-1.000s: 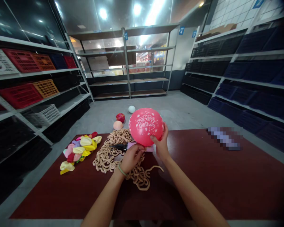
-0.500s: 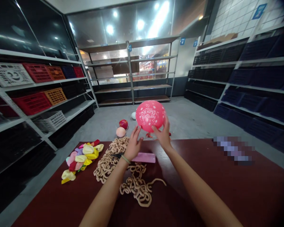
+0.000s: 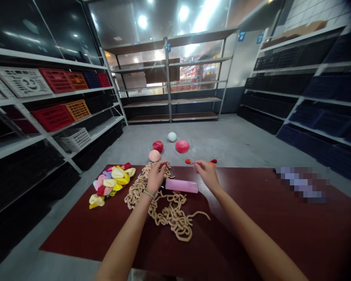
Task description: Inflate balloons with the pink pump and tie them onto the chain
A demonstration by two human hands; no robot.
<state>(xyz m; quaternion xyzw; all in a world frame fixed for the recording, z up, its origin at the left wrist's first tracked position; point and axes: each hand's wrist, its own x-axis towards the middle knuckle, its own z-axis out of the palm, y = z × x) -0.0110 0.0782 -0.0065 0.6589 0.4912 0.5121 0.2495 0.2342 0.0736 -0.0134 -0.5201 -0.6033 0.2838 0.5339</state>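
The pink "Happy Birthday" balloon point(image 3: 182, 146) lies on the grey floor beyond the table, out of my hands. My left hand point(image 3: 156, 175) hovers over the heap of tan cord point(image 3: 166, 208), its fingers loosely bent and holding nothing. My right hand point(image 3: 205, 172) hangs over the far edge of the dark red table point(image 3: 251, 218), fingers apart and empty. A pink balloon pump point(image 3: 181, 185) lies on the table between the two hands, close to my left wrist.
A pile of flat coloured balloons point(image 3: 111, 183) lies at the table's left. A red balloon point(image 3: 158, 146), a white one point(image 3: 172, 136) and a peach one point(image 3: 154, 155) rest on the floor. Shelving with crates lines both sides and the back.
Both hands let go of the pink balloon, which travelled forward and came down on the floor. The hands dropped back toward the table. The camera tilted slightly.
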